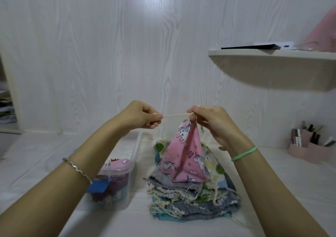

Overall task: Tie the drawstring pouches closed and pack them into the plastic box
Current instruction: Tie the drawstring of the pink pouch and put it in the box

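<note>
A pink unicorn-print drawstring pouch hangs in the air above a stack of flat pouches. My right hand grips the pouch's gathered neck. My left hand pinches the cream drawstring, which is stretched taut to the left between both hands. A clear plastic box stands at the left, partly hidden behind my left forearm, and holds several pouches, one pink on top.
All of this lies on a white surface against a white wood-grain wall. A white shelf juts out at upper right with a dark flat device on it. A pink organiser with pens stands at the far right.
</note>
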Tool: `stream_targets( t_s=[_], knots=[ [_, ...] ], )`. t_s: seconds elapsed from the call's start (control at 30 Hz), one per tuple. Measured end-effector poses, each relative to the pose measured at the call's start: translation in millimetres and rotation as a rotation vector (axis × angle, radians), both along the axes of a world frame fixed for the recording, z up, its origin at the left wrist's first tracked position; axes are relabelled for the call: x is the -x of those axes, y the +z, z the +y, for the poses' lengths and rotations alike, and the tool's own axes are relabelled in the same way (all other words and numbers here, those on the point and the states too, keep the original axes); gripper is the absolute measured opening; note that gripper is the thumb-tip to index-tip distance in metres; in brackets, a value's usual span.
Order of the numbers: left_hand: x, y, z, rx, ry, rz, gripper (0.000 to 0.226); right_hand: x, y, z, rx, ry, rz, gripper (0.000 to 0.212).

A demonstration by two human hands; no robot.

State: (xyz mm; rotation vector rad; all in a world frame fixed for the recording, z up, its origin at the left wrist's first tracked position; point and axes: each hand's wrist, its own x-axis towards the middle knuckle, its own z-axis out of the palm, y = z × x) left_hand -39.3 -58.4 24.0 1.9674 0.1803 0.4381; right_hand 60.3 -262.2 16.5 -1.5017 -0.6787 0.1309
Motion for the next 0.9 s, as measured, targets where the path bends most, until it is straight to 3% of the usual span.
stream_targets(
  t_s=[0.07, 0.13, 0.27, 0.47, 0.57, 0.9],
  knots=[
    [-2.1, -1.0, 0.8, -0.253, 0.047, 0.074, 0.005, 2.5, -3.7, 3.6, 0.042, 0.009, -0.034, 0.020],
    [-5.3, -0.5, -11.8, -0.441, 0.042, 0.029, 0.017, 5.1, -5.3, 7.3, 0.067, 0.014, -0.062, 0.023],
    [-10.0, 4.0, -41.0, -0.244, -0.197, -0.090, 0.023, 5.7, -3.2, 8.1, 0.101, 0.028, -0.097, 0.020],
    [-20.8, -3.4, -44.2, -0.180, -0.183, -0.070, 0.012, 6.9, -2.8, 0.1, 0.100, 0.030, -0.045, 0.013],
    [-24.0, -5.8, -43.8, -0.069, -0.179, -0.003, 0.016, 9.5, -6.8, -4.9, 0.120, 0.089, -0.066, 0.024],
    [-25.3, -2.6, -47.0, -0.029, -0.227, 0.137, 0.037, 11.1, -18.6, 5.8, 0.214, -0.288, -0.601, 0.013]
  ],
)
